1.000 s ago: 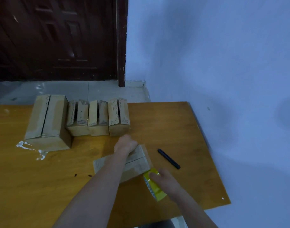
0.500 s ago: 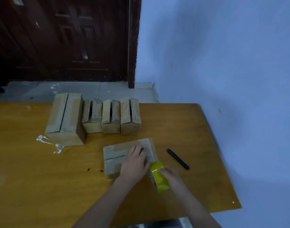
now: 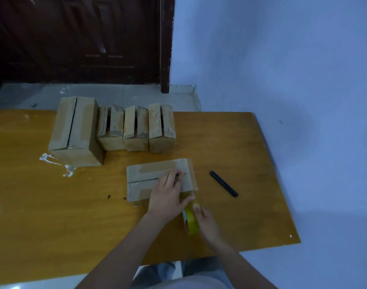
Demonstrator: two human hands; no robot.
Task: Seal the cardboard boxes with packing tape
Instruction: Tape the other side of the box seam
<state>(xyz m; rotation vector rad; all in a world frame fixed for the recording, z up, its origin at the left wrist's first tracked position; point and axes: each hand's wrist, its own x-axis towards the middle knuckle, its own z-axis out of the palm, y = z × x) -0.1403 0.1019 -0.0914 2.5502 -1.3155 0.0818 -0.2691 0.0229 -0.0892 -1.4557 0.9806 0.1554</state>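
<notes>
Right hand (image 3: 207,223) grips the yellow tape roll (image 3: 191,218) at the table's (image 3: 53,215) near side, fingers curled round it. Left hand (image 3: 168,195) lies flat, fingers extended, pressing on the near box (image 3: 145,180), which lies just beyond the roll with its centre seam showing. Judged step: anchoring the tape end at the box's right edge. Next move calls for drawing the roll along the seam while the left hand holds the box steady. A black pen (image 3: 223,183) lies to the right. Four further boxes (image 3: 136,126) stand in a row beyond, seams open.
</notes>
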